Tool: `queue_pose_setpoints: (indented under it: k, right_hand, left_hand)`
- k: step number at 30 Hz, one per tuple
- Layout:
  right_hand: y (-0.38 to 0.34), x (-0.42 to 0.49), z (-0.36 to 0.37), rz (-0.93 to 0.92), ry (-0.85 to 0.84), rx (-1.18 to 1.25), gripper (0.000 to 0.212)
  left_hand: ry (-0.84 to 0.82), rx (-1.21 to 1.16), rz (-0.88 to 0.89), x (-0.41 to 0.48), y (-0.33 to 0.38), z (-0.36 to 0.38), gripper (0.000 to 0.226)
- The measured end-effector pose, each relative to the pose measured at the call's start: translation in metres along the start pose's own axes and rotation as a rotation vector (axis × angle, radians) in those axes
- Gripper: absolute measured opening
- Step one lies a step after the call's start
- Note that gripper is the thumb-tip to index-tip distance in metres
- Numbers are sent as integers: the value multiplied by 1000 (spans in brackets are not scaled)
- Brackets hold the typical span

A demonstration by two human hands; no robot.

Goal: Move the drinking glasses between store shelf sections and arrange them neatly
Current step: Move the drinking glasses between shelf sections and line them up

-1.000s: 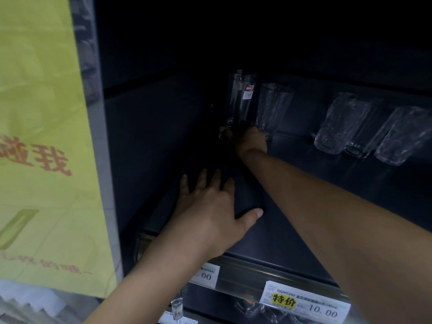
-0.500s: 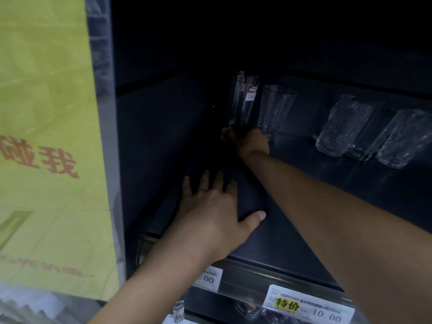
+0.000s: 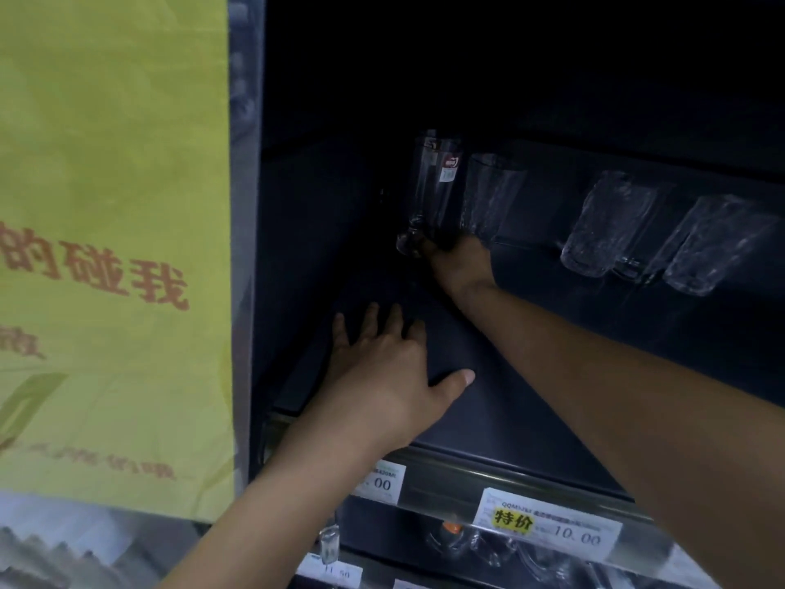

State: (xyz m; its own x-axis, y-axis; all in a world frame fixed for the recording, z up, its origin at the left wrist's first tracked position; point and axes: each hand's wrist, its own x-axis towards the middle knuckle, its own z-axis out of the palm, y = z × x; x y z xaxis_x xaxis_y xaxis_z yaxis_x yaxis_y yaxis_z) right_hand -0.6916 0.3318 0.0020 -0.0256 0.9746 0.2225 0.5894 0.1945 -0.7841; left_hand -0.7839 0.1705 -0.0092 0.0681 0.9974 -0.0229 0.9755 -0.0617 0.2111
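Upper centre: gripping footed glass [image 3: 433, 184] by base with right hand [image 3: 461, 265], seemingly; dim. Left hand [image 3: 382, 367] flat, relaxed on shelf [image 3: 531, 397]. Seat upright beside textured tumbler [image 3: 488, 193], avoiding clink.

Dark, dim shelf [image 3: 531, 401] beside a yellow poster [image 3: 114, 197].

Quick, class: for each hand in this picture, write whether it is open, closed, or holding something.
Left hand: open, fingers spread flat on the shelf.
Right hand: closed round the foot of the tall glass.

Shop, shelf price tags [image 3: 548, 522], glasses [image 3: 603, 225]
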Motion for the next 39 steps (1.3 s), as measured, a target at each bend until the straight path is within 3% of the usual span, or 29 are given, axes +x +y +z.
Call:
queue_pose_setpoints:
  k: [5,11,15,17,23,26,32,39]
  right_hand:
    - [17,-41,-33,-12,-68,31,31]
    - [39,-120,-112,86,-259,100,23]
    - [48,-184,-181,73,-202,-13,21]
    - [55,-217,-217,52,-133,-59,21]
    - [90,-321,-313,131,93,-124,28]
    - [109,-372,-356,182,177,-111,36]
    - [159,-464,-443,285,349,-137,33]
    - [219,-546,-550,350,471,-110,32]
  left_hand:
    - [128,-75,36,-3,-4,-3,61]
    - [288,-324,77,-9,-2,-2,37]
    - [321,-627,137,-23,22,-1,17]
    - [287,-767,173,-36,47,-1,7]
    - [83,-978,305,-84,140,2,18]
    - [-19,-975,377,-108,194,11,26]
    - [-203,-965,472,-150,313,43,17]
    - [-302,-949,552,-196,464,86,25]
